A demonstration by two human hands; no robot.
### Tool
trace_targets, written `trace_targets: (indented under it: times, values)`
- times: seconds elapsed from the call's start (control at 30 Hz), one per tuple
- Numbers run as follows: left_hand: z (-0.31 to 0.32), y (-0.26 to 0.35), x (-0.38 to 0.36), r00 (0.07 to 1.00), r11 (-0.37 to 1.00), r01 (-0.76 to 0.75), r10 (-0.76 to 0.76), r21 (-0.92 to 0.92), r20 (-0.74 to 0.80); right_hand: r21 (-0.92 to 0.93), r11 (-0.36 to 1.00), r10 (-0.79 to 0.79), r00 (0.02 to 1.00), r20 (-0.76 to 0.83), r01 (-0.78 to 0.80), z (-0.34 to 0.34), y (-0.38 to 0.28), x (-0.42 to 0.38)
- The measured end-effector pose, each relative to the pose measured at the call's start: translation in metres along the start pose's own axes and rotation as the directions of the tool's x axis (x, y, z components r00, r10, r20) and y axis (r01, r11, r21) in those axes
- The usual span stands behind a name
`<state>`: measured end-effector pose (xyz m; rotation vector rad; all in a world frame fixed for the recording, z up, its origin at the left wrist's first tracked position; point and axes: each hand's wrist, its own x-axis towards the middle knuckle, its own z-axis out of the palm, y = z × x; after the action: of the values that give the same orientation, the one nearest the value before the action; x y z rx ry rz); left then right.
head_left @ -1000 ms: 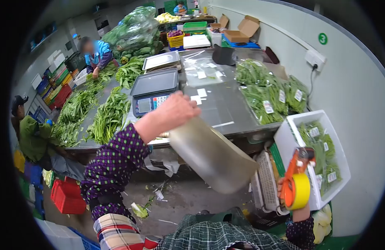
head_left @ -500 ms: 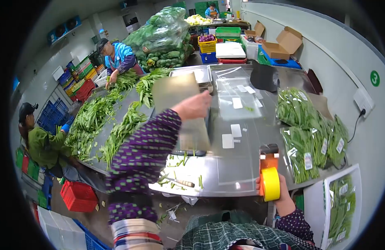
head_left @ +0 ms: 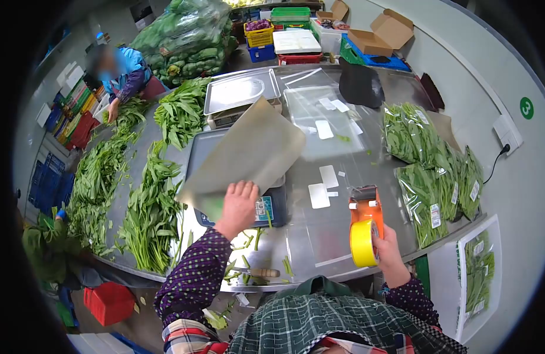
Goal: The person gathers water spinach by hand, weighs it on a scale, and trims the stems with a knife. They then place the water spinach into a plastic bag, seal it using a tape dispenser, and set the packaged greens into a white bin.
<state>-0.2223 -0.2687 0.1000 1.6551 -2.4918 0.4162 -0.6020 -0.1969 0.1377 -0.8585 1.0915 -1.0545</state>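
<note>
My left hand grips the lower edge of a thin, brownish flat sheet. The sheet is tilted over a dark scale whose display panel shows beside my fingers. In my right hand is an orange tape dispenser with a yellow roll of tape, above the table's front edge. Between the hands lie white labels. Cut stem pieces and a wooden-handled knife lie at the front edge, below my left hand.
Loose leafy greens cover the table's left side. Bagged greens are piled at right. Clear plastic bags and a metal-topped scale sit farther back. One co-worker handles greens at far left; another is nearer.
My left hand has moved down and left, and the sheet now slants across the dark scale. The tape dispenser has shifted slightly left. The view has tilted down.
</note>
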Motion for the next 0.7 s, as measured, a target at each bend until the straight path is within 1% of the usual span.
trace_targets:
  times: [0.07,0.1,0.13,0.17,0.2,0.23,0.27,0.3,0.33,0.37,0.4,0.43,0.47,0.53,0.57,0.63,0.7]
  values:
    - [-0.025,-0.017,-0.006,0.998,0.999,0.000,0.003,0.048,-0.057,0.013,0.999,-0.031,0.999,-0.018,0.031,0.023,0.005,0.004]
    - [-0.043,-0.013,-0.007,0.998,0.999,-0.007,0.010,0.043,-0.059,0.025,0.999,-0.042,0.999,-0.007,0.042,0.035,0.006,0.007]
    - [-0.064,0.002,-0.010,0.993,0.945,0.106,-0.117,-0.309,-0.020,0.035,0.998,-0.046,0.999,0.003,0.046,0.046,0.008,0.007]
    - [-0.075,0.016,-0.013,0.972,0.759,0.217,-0.225,-0.614,0.065,0.031,0.999,-0.039,0.999,-0.005,0.039,0.058,0.007,0.005]
    - [-0.076,0.027,-0.016,0.944,0.486,0.319,-0.243,-0.814,0.225,-0.082,0.995,-0.053,0.998,0.017,0.054,0.071,0.002,0.003]
    - [-0.074,0.038,-0.020,0.903,0.153,0.410,-0.207,-0.899,0.377,-0.196,0.978,-0.064,0.997,0.044,0.071,0.080,-0.003,0.001]
    - [-0.069,0.050,-0.028,0.888,-0.069,0.411,-0.195,-0.909,0.416,-0.300,0.951,-0.060,0.997,0.058,0.075,0.085,-0.006,-0.001]
    - [-0.068,0.060,-0.034,0.874,-0.291,0.393,-0.177,-0.872,0.453,-0.312,0.948,-0.049,0.997,0.063,0.067,0.092,-0.008,-0.004]
    - [-0.071,0.066,-0.039,0.879,-0.332,0.373,-0.172,-0.867,0.444,-0.477,0.850,-0.220,0.973,0.064,0.223,0.099,-0.009,-0.008]
    - [-0.084,0.069,-0.040,0.883,-0.439,0.354,-0.134,-0.826,0.450,-0.622,0.699,-0.378,0.921,0.099,0.354,0.103,-0.009,-0.011]
    - [-0.085,0.072,-0.044,0.870,-0.544,0.362,-0.093,-0.757,0.484,-0.632,0.695,-0.362,0.926,0.106,0.343,0.106,-0.007,-0.012]
    - [-0.085,0.074,-0.047,0.860,-0.639,0.367,-0.045,-0.676,0.509,-0.692,0.588,-0.458,0.878,0.141,0.418,0.108,-0.007,-0.014]
    - [-0.085,0.075,-0.049,0.857,-0.652,0.366,-0.041,-0.664,0.513,-0.742,0.467,-0.547,0.817,0.184,0.481,0.109,-0.006,-0.016]
    - [-0.086,0.075,-0.047,0.853,-0.694,0.321,-0.084,-0.644,0.516,-0.755,0.455,-0.538,0.821,0.191,0.473,0.112,-0.005,-0.018]
    - [-0.089,0.073,-0.045,0.839,-0.716,0.322,-0.088,-0.620,0.537,-0.759,0.448,-0.536,0.822,0.195,0.473,0.112,-0.003,-0.021]
    - [-0.089,0.070,-0.045,0.834,-0.781,0.318,-0.039,-0.538,0.550,-0.774,0.436,-0.529,0.826,0.194,0.460,0.115,-0.003,-0.026]
    - [-0.090,0.070,-0.045,0.830,-0.790,0.310,-0.046,-0.529,0.556,-0.781,0.420,-0.535,0.821,0.199,0.462,0.117,-0.002,-0.030]
